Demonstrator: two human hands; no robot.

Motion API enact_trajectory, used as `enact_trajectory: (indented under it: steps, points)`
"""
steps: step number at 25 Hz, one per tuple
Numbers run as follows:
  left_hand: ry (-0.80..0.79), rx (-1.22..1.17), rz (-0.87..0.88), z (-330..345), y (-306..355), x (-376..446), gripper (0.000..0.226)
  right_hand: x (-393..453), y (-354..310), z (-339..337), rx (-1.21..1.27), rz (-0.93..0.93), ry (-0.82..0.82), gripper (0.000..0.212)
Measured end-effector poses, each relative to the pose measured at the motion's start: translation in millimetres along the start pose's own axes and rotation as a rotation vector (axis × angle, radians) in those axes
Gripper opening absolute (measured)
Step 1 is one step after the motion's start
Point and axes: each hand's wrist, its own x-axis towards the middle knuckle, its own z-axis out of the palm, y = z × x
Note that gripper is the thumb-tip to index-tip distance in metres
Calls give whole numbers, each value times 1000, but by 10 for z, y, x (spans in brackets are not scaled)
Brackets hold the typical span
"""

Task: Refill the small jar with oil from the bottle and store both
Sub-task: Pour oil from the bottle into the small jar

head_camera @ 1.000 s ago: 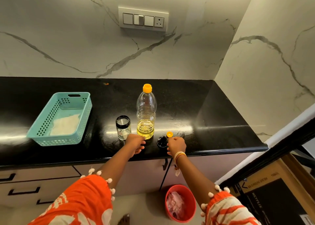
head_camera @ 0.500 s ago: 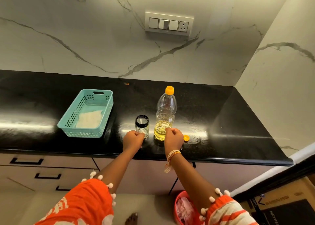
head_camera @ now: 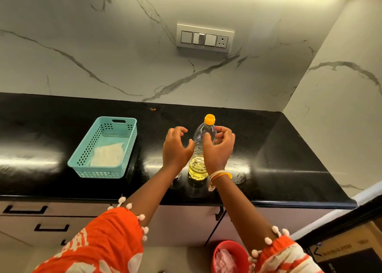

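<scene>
The clear oil bottle (head_camera: 197, 167) stands upright on the black counter (head_camera: 289, 148), its orange cap (head_camera: 209, 119) on and yellow oil in its lower part. My right hand (head_camera: 219, 148) hovers at the bottle's shoulder, fingers loosely curved around it with gaps showing. My left hand (head_camera: 175, 146) is raised just left of the bottle, fingers spread and curved, holding nothing. The small jar (head_camera: 178, 175) is almost wholly hidden behind my left forearm. A small yellow piece (head_camera: 229, 175) shows beside my right wrist.
A teal perforated basket (head_camera: 82, 165) with a white cloth (head_camera: 107, 155) inside sits on the counter to the left. Drawers with black handles (head_camera: 51, 227) lie below the counter edge. On the floor are a red bin (head_camera: 229, 256) and a cardboard box (head_camera: 351, 250).
Both hands have risen from the counter by the jar and bottle base up to the bottle's shoulder. The camera has tilted and moved closer.
</scene>
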Motion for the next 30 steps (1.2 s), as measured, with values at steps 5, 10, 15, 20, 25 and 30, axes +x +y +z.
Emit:
enact_trajectory:
  steps: [5,10,15,20,25,30]
  points:
    - [-53,85,-35,61,-249,47,49,130,240,-10,-154,26,-237,78]
    - [-274,112,-231,108,-598,-58,77,66,551,26,-166,100,-314,96]
    - [-287,-57,-282,98,-784,-112,74,90,717,103,-197,130,-257,70]
    - [-265,-173,-258,83,-903,-61,53,222,627,213,-226,20,-294,60]
    - [-275,-282,-267,78,-1013,-63,47,442,480,297,-346,-191,-542,63]
    - [-299,-375,-304,73,-1031,-59,46,604,527,298,-559,-341,-699,68]
